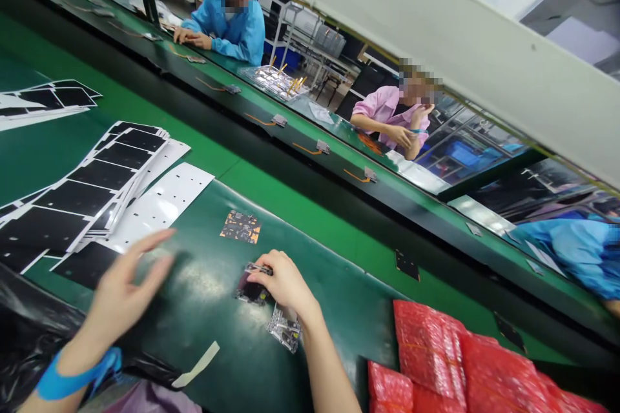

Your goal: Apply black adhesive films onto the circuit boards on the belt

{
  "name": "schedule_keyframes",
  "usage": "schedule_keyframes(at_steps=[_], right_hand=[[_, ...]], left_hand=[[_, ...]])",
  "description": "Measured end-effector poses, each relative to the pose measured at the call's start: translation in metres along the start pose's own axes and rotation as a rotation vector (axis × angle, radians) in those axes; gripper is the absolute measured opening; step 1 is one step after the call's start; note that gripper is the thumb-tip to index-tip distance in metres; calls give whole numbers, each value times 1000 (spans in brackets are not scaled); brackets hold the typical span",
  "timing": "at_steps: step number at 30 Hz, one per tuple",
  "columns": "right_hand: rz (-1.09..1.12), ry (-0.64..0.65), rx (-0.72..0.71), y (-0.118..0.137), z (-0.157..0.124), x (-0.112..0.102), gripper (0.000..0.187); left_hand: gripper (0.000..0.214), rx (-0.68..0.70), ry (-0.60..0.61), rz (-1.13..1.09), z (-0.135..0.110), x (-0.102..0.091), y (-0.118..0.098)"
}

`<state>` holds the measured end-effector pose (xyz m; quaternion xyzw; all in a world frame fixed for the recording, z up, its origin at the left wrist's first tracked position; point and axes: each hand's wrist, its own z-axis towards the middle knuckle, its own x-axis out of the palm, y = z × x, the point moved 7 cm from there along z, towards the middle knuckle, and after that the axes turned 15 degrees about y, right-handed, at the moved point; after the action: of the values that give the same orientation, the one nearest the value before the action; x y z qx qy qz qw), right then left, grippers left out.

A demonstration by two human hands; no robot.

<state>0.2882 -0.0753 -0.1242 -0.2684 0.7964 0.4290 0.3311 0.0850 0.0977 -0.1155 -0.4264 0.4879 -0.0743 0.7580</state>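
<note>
My right hand rests on the green bench mat, pinching a small metal tool, likely tweezers, over a dark flat piece. Just below that hand lies a clear packet with small parts. My left hand hovers with its fingers spread, holding nothing, a blue strap around its wrist. It is nearest to a stack of black-and-white sheets and a white sheet with small holes. A square orange-and-black patterned sheet lies between my hands, farther forward.
Red bubble-wrap bags are piled at the lower right, and a black plastic bag lies at the lower left. A tape strip sits on the mat. Across a raised conveyor rail, co-workers in blue and pink sit near a parts tray.
</note>
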Motion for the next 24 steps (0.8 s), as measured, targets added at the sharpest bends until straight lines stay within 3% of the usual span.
schedule_keyframes(at_steps=[1, 3, 6, 8, 13, 15, 19, 21, 23, 24], right_hand=[[22, -20, -72, 9, 0, -3, 4], [49, -91, -251, 25, -2, -5, 14], [10, -182, -418, 24, -9, 3, 30], [-50, -193, -341, 4, -16, 14, 39], [-115, -152, 34, -59, -55, 31, 83], [-105, -149, 137, -73, -69, 33, 89], [-25, -215, 239, -81, -82, 22, 80], [46, -249, 226, -76, -88, 10, 49], [156, -234, 120, -63, -92, 0, 16], [218, -219, 43, -53, -93, -3, 13]], left_hand=[[58, 106, 71, 68, 4, 13, -11], [62, 360, 212, 190, 8, 41, -30], [46, 667, 292, 381, 4, 72, -40], [55, 733, 321, 504, 2, 88, -31], [58, 688, 405, 542, 15, 110, 2], [60, 679, 458, 532, 27, 116, 12], [54, 629, 566, 518, 57, 121, 22], [49, 608, 603, 513, 70, 120, 21], [46, 588, 622, 508, 79, 117, 17], [45, 578, 626, 503, 81, 116, 15]])
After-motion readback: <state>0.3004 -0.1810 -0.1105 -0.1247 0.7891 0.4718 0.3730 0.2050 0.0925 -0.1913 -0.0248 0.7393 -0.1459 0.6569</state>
